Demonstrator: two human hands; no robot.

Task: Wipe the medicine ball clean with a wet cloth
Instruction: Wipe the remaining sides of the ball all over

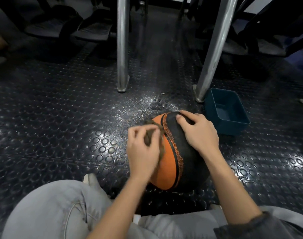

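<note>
Past grey trousers (52, 213), L hand (142, 149) pinches cloth (148, 138) on med ball (166, 163), R hand (199, 131) spread atop, seam (179, 157) running near-far.

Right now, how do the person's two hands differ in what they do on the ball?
The left hand grips a brown cloth; the right hand holds nothing. The left hand is on the orange side of the ball, while the right hand rests on its black side, nearer the blue tub. Both hands touch the ball.
</note>
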